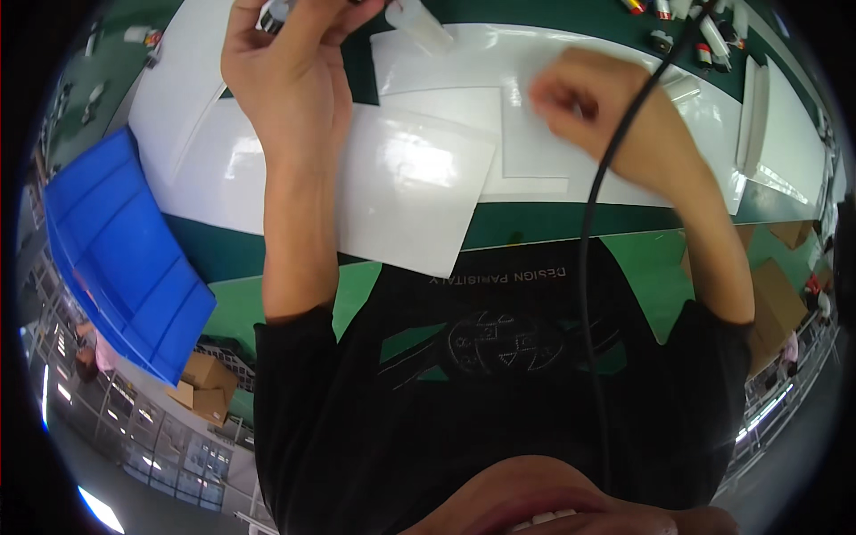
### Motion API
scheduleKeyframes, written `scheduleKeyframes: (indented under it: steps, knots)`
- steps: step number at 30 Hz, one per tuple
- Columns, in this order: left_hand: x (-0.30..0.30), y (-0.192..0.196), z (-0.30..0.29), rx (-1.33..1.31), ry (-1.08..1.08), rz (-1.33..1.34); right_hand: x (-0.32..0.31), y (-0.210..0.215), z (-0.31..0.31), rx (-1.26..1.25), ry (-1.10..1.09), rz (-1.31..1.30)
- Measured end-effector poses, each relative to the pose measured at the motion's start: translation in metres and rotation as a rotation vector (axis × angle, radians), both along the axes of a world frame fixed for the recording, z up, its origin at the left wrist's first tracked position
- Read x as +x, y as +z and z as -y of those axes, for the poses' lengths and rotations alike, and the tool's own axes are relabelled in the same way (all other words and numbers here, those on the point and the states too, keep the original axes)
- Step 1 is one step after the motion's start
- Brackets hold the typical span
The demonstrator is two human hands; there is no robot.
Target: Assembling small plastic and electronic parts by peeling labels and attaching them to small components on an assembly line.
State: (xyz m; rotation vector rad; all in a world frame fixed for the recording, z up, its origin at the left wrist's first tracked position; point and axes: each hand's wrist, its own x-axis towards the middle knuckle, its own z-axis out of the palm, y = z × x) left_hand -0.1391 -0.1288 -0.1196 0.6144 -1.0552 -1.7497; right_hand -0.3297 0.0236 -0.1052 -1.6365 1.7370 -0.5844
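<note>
Two bare hands are seen above a dark-green tabletop [517,223]. A small dark-and-silver part [276,12] is clamped in the fingers of the L. hand [299,67] at the top edge, mostly cut off. The R. hand [593,107], blurred, is held curled over glossy white sheets [530,147], w/ no item visible in it; whether its fingertips are pressed together can't be told. Poss. risks: the nearest glossy white rectangular sheet [415,183] is set w/ a corner past the table's front edge, so it could be dragged off if brushed by torso or L. forearm. The translucent white plastic cylinder [419,27], just beside the L. hand, could be knocked by a wrist turn. The thin black cable [615,147] could be snagged by the R. arm. Qty: 1 cylinder, 1 cable, 1 ribbed blue plastic bin [125,259], min. 3 sheets; small red-and-white parts [704,53], far R., can't be counted.
</note>
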Motion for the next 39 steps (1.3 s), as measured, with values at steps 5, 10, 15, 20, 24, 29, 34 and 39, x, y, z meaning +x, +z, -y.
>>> scheduleKeyframes:
  steps: [5, 10, 15, 20, 24, 29, 34, 39]
  knots:
    - [-0.013, -0.018, -0.014, 0.227, -0.134, -0.116, 0.029, 0.008, -0.049, -0.181, 0.067, -0.158]
    - [-0.005, -0.029, -0.012, 0.169, -0.090, -0.071, 0.056, 0.019, -0.035, -0.133, 0.155, -0.345]
    - [-0.011, -0.018, -0.010, 0.075, -0.106, -0.042, 0.067, 0.023, -0.029, -0.068, 0.222, -0.283]
    - [-0.003, -0.005, -0.022, 0.167, -0.100, -0.093, 0.072, 0.021, -0.028, 0.010, 0.246, -0.236]
    - [-0.006, -0.016, -0.025, 0.134, -0.114, -0.106, 0.068, 0.009, -0.036, -0.125, 0.345, -0.330]
    - [-0.013, -0.009, -0.031, 0.150, -0.129, -0.053, 0.059, 0.010, -0.038, -0.089, 0.233, -0.321]
    - [-0.010, -0.005, -0.033, 0.137, -0.113, -0.046, 0.062, 0.020, -0.020, 0.007, 0.267, -0.306]
    - [-0.003, -0.010, -0.034, 0.116, -0.087, -0.044, 0.078, 0.022, -0.033, -0.138, 0.389, -0.339]
